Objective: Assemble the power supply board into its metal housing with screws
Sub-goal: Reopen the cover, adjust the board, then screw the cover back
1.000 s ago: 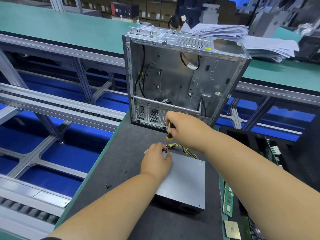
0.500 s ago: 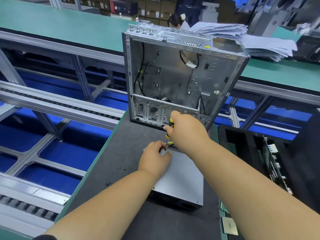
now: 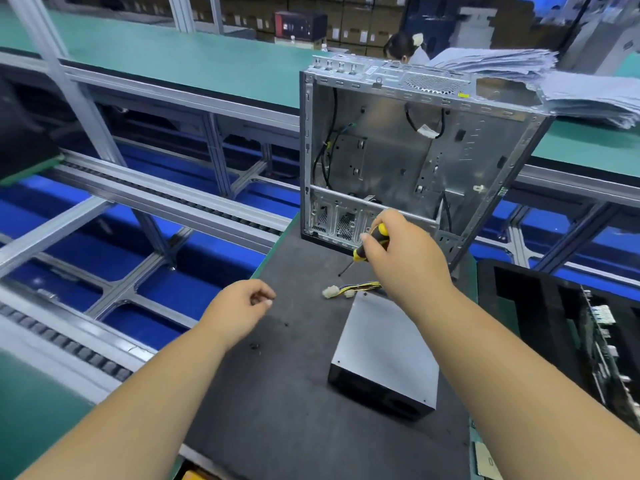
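Beyond both hands the open computer case stands upright at the far end of the dark mat, its bay empty apart from loose black cables. Nearer than the right hand, and under that forearm, the power supply box lies flat on the mat, its yellow-and-black wire bundle trailing toward the case, the white plugs ending between the two hands.

The right hand is curled round the yellow-and-black screwdriver, tip pointing down and left, clear of the box and hovering just above the mat. The left hand hovers left of the box, thumb and fingers drawn together as if pinching something small — whether a screw sits in that pinch I cannot tell. Two small dark screws lie on the mat just nearer than the left hand.

The step in hand looks like fetching a screw for the box's lid. Next, the screw must be seated in a corner hole and the driver tip brought squarely onto it — a slip could skate it across the lid.

The board inside the box is hidden, and the right forearm covers the lid's far right corner.
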